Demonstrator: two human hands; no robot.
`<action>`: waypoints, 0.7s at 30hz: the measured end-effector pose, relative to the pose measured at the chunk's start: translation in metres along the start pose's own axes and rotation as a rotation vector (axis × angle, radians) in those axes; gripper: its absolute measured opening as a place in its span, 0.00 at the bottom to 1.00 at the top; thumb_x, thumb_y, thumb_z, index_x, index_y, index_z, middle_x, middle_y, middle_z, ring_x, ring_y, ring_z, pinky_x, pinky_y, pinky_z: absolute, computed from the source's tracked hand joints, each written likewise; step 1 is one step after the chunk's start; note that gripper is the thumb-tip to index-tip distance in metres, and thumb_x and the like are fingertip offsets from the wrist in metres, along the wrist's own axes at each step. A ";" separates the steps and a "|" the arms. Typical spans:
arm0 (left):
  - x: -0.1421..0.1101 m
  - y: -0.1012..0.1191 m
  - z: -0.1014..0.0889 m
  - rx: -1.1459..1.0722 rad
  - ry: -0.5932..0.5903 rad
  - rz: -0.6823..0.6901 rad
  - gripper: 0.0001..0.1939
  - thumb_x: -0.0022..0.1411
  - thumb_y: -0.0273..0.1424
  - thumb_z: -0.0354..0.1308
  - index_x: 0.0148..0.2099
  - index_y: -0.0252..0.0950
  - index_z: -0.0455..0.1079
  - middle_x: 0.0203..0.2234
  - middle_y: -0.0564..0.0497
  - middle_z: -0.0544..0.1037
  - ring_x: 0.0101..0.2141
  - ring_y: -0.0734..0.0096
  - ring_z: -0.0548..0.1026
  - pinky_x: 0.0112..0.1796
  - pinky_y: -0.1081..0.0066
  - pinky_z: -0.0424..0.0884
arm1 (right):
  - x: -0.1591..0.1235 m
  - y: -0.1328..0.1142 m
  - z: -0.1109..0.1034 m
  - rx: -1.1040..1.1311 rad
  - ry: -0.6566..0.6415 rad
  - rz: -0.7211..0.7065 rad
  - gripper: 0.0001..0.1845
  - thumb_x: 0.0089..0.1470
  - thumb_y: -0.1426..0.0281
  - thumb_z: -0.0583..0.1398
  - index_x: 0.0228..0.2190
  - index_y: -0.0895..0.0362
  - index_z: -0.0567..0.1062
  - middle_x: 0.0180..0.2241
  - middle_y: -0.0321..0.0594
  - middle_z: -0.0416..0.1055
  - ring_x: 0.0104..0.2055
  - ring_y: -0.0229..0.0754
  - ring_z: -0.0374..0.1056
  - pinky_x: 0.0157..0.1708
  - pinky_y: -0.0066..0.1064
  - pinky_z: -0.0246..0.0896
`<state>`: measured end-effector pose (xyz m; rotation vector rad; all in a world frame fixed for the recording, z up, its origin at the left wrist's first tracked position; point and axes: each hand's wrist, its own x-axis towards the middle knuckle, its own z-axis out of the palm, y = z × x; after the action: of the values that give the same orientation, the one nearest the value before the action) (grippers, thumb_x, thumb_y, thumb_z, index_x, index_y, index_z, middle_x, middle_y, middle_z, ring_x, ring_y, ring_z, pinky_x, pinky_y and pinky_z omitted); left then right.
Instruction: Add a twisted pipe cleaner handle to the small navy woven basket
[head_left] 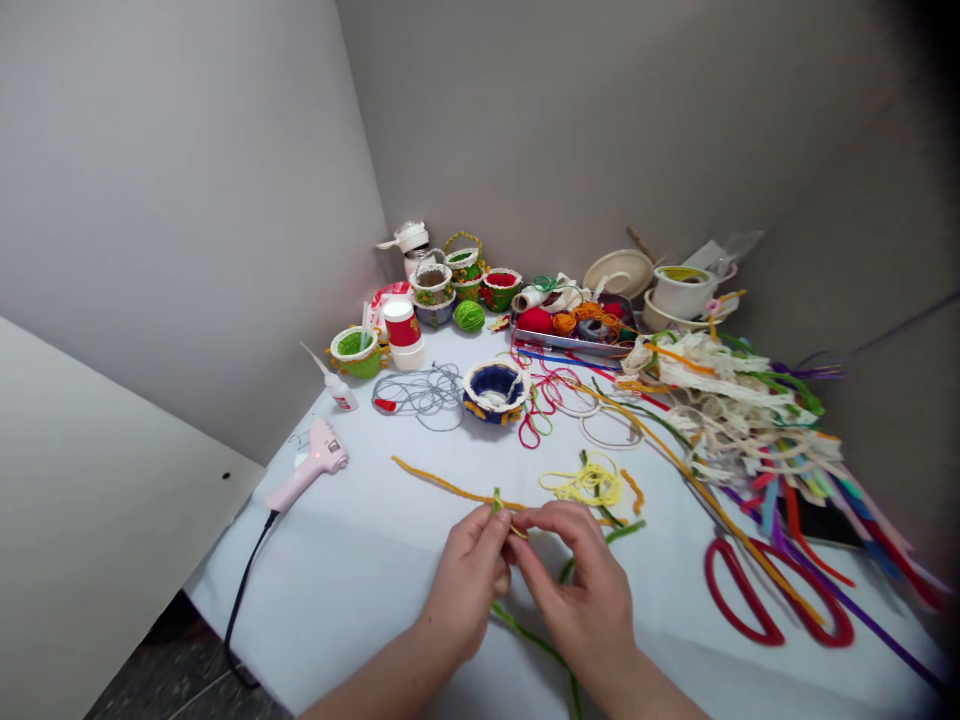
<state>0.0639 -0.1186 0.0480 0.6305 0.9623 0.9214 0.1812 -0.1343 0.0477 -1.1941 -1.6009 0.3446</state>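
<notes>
My left hand [469, 570] is closed, thumb and forefinger pinching a green pipe cleaner [529, 634] whose tip pokes up above the thumb. The pipe cleaner's long end trails down beneath my hands. Close against it, my right hand [581, 575] pinches a thin yellow strand [519, 533] between thumb and forefinger; the fingers partly hide where the two meet. Just beyond my fingertips an orange-yellow pipe cleaner [442, 483] lies across the table. A loose tangle of yellow yarn [589, 482] rests past my right hand, with short green and orange pieces around it.
A pink glue gun [311, 468] lies left, its cord over the edge. A blue basket [495, 392] stands mid-table near grey cord [424, 395]. Red-handled scissors [814, 595] and a heap of pipe cleaners and trims [739, 395] fill the right. Small baskets and a yarn tray [577, 343] line the back.
</notes>
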 end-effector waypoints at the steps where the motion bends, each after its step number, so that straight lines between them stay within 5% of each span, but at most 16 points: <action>1: 0.000 0.002 0.000 0.001 0.004 -0.010 0.18 0.58 0.45 0.57 0.31 0.34 0.61 0.17 0.62 0.56 0.17 0.84 0.46 0.18 0.76 0.41 | 0.003 -0.001 -0.004 0.001 -0.015 -0.028 0.13 0.52 0.77 0.61 0.40 0.53 0.70 0.36 0.40 0.73 0.41 0.44 0.67 0.42 0.39 0.63; 9: -0.004 0.015 -0.007 0.204 -0.094 -0.113 0.15 0.59 0.42 0.53 0.29 0.34 0.63 0.17 0.59 0.60 0.16 0.84 0.51 0.18 0.76 0.42 | 0.057 0.002 -0.044 -0.199 -0.293 -0.265 0.05 0.56 0.74 0.60 0.35 0.53 0.75 0.33 0.40 0.72 0.38 0.43 0.63 0.39 0.38 0.54; 21: -0.009 0.021 -0.006 0.598 -0.089 0.069 0.16 0.63 0.39 0.47 0.26 0.36 0.62 0.18 0.57 0.61 0.20 0.76 0.58 0.24 0.74 0.53 | 0.060 -0.002 -0.037 -0.334 -0.425 -0.386 0.05 0.59 0.73 0.57 0.33 0.53 0.74 0.33 0.38 0.73 0.37 0.43 0.59 0.42 0.41 0.45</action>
<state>0.0482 -0.1157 0.0655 1.2053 1.1471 0.6521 0.2157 -0.0979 0.0978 -1.0652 -2.2827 0.0803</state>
